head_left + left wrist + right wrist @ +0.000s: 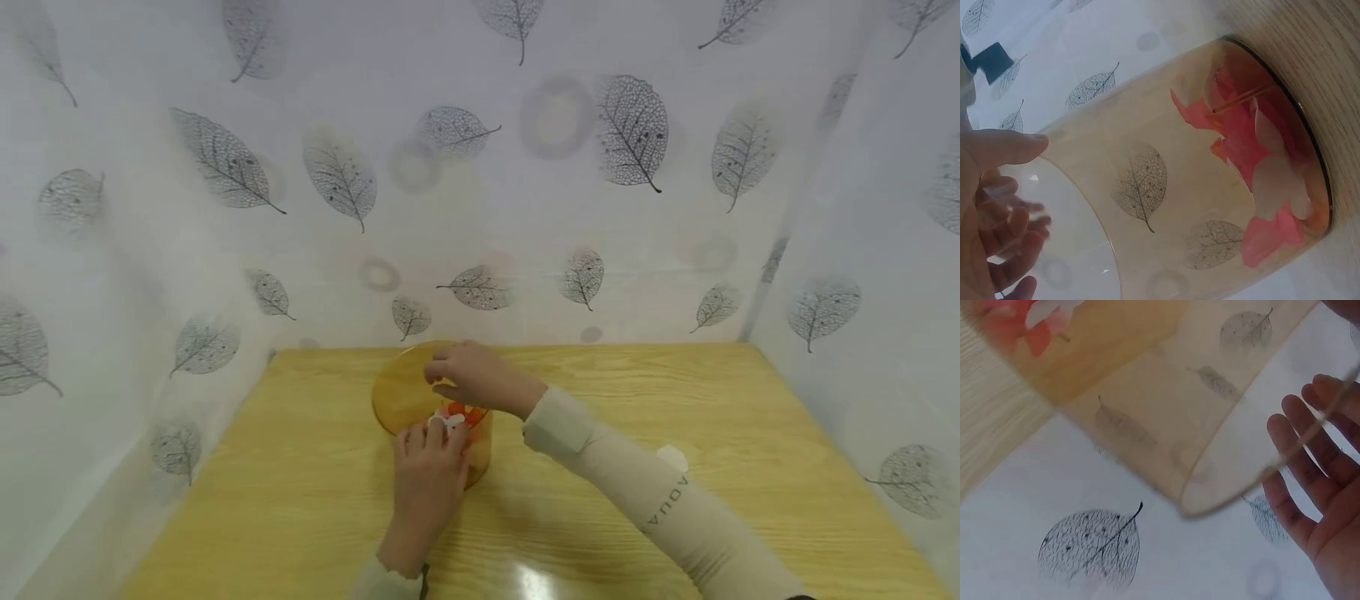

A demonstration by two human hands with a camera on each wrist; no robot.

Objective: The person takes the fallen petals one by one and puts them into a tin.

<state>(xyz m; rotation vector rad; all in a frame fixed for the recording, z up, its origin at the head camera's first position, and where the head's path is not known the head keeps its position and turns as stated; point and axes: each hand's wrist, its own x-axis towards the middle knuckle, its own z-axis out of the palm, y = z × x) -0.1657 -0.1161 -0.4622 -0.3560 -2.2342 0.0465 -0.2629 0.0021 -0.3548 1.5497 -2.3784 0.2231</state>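
Note:
An amber see-through cylindrical container (405, 392) stands on the table with its mouth up. Red, pink and white petal-like pieces (1241, 150) lie at its bottom, with a thin brown stick among them. My left hand (427, 479) holds the near rim, fingers bent over it; in the left wrist view its thumb (1010, 147) lies along the edge. Above the mouth is my right hand (480, 379), its fingers loosely bent and nothing seen in them. The right wrist view shows these fingers (1319, 450) spread beside the rim; contact cannot be told.
A pale piece (672, 457) lies on the wooden table (300, 500) beside my right sleeve (645, 483), partly hidden by it. White leaf-print sheets (480, 208) enclose the table at the back and both sides.

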